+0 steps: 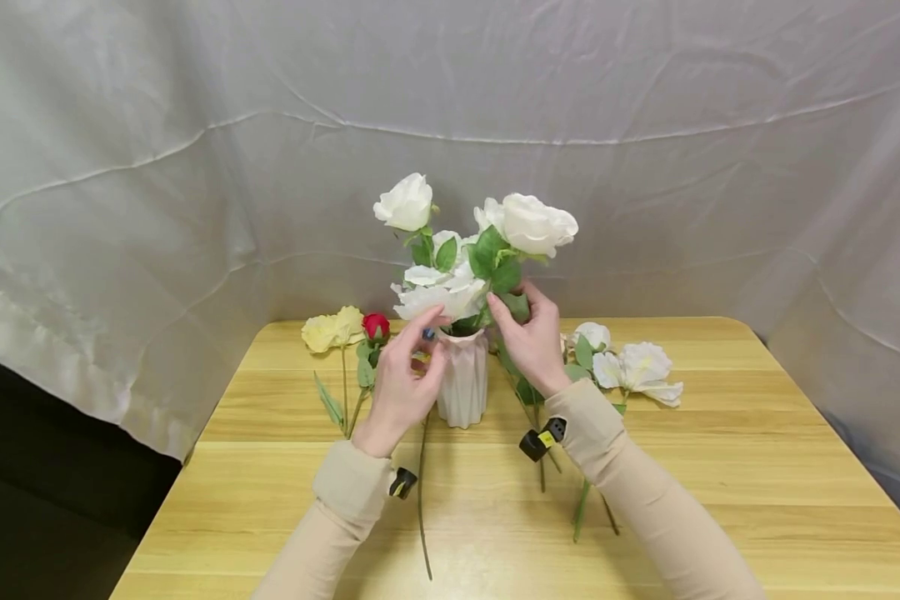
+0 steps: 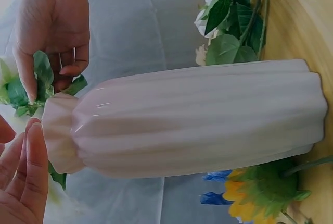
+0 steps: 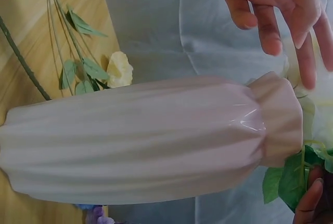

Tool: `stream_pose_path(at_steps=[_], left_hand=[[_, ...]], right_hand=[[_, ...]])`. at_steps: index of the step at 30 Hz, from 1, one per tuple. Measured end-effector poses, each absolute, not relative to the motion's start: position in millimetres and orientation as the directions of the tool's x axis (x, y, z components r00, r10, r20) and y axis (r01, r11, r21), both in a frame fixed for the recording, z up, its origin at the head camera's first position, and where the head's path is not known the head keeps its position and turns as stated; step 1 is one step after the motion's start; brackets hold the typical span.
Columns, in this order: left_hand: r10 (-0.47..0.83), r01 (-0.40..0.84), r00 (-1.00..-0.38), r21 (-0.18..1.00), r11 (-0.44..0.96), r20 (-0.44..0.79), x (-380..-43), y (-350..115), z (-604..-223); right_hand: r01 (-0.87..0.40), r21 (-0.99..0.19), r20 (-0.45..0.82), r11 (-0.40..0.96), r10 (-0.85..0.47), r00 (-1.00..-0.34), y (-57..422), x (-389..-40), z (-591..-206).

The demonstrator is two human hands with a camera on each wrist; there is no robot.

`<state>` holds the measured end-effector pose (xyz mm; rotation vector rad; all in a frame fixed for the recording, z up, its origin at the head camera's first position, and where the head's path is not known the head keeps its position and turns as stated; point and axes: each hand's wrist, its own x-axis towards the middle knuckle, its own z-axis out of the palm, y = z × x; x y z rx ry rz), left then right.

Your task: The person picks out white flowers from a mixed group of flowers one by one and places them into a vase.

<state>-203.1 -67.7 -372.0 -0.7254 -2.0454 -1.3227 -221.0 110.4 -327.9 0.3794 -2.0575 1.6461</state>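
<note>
A pale ribbed vase [image 1: 462,387] stands upright on the table, white flowers and green leaves rising from its mouth. At its right, my right hand [image 1: 534,337] pinches the leafy stem of a white rose [image 1: 538,225] just above the rim; in the left wrist view this right hand [image 2: 54,23] has its fingers among the leaves. My left hand [image 1: 407,375] is on the vase's other side, fingers loosely bent near the rim and below a white wide-petalled flower [image 1: 438,293]. The right wrist view shows the left hand [image 3: 276,5] with fingers spread, holding nothing. Another white rose [image 1: 405,202] stands at upper left.
Left of the vase lie a yellow flower [image 1: 333,329] and a red rose [image 1: 376,325]. A sunflower [image 2: 263,193] lies close beside the vase. On the right are white flowers [image 1: 641,367] with stems toward the front. A grey curtain [image 1: 450,83] hangs behind the table [image 1: 270,517].
</note>
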Motion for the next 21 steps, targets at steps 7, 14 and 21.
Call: stream_pose_path(at_steps=[7,14,21], left_hand=[[0.133,0.707,-0.679,0.593,0.387,0.722,-196.9,-71.1,-380.2],[0.145,0.719,-0.666,0.578,0.386,0.732,-193.0,-73.8,-388.1],[0.162,0.724,-0.662,0.568,0.391,0.732,-189.8,-74.9,-397.5]], right_hand=[[-0.488,-0.859,0.502,0.153,0.069,-0.862,120.4,-235.1,-357.3],[-0.513,-0.854,0.516,0.082,0.02,-0.856,129.8,-226.2,-370.7],[-0.546,-0.837,0.547,0.043,0.031,-0.836,141.5,-217.4,-381.0]])
